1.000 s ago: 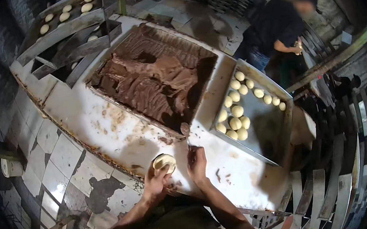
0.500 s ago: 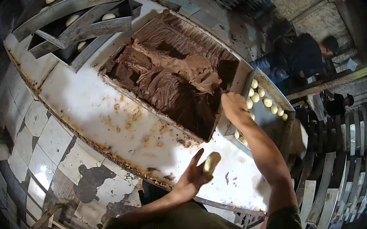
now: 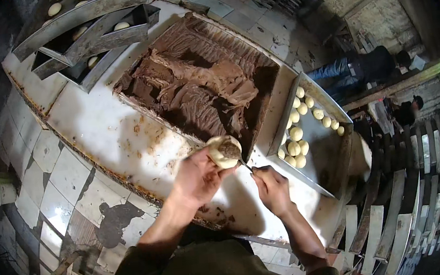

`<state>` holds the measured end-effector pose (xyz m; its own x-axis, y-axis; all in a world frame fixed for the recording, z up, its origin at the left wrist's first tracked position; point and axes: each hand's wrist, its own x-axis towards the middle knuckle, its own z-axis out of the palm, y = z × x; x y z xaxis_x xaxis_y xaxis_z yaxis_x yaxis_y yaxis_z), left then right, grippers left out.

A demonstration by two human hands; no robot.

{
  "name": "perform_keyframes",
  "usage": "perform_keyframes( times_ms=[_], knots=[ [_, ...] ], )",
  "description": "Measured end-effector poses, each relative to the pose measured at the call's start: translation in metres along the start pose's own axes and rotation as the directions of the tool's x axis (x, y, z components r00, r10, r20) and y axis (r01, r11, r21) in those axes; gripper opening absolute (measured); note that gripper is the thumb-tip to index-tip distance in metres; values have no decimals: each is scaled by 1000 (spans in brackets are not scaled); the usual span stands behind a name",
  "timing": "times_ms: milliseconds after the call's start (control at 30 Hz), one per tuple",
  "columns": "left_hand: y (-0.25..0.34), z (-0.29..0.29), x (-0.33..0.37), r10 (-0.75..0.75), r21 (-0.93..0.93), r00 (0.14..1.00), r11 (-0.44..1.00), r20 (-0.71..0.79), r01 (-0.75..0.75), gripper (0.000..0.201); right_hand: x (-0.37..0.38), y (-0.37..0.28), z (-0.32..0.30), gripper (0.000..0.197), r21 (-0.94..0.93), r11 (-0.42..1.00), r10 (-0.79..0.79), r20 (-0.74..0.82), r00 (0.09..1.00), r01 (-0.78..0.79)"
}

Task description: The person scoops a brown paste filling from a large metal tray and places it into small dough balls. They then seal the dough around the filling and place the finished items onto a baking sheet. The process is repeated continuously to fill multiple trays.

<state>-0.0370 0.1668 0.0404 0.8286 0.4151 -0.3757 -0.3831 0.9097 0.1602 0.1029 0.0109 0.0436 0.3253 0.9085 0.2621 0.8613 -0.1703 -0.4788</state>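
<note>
My left hand (image 3: 195,179) cups an opened piece of pale dough (image 3: 225,163) over the near edge of the paste box. A lump of brown paste (image 3: 229,149) sits in its hollow. My right hand (image 3: 273,190) grips a thin-handled tool (image 3: 246,166), its tip against the paste in the dough. The tool's working end is covered, so its kind is unclear. Just beyond both hands, thick brown paste (image 3: 193,94) lies heaped and smeared in a large rectangular box (image 3: 272,107). To the right, a metal tray (image 3: 315,136) holds several round dough balls (image 3: 296,133).
Long metal trays (image 3: 82,25) with dough balls are stacked at the far left of the white table (image 3: 104,123). Brown crumbs dot its surface. Racks of narrow metal pans (image 3: 416,196) stand at the right. Another person (image 3: 367,72) is at the far right.
My right hand came back from the paste box to the dough, bringing paste on the tool. My left hand rose and turned the dough upward, its hollow now holding paste.
</note>
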Motion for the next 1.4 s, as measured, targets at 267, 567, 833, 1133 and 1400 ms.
perform_keyframes(
  times_ms=[267,567,833,1133,1400],
  knots=[
    [4,-16,-30,25,135,997,990,74,-34,39,-72,89,48,17,62,977,208,-137,968,-202],
    [-148,-37,-12,-384,226,916,908,115,352,35,-66,51,-36,37,599,543,418,414,809,-588],
    [-285,-1,1,-477,260,879,848,-9,463,32,-217,90,-102,31,40,996,-70,-142,987,76],
    [-395,35,-2,-525,714,851,604,21,356,25,-299,141,-188,33,236,949,271,-262,926,-211],
    [-386,38,7,-506,690,839,680,198,247,30,-299,128,-173,46,751,587,613,-167,772,-303]
  ],
)
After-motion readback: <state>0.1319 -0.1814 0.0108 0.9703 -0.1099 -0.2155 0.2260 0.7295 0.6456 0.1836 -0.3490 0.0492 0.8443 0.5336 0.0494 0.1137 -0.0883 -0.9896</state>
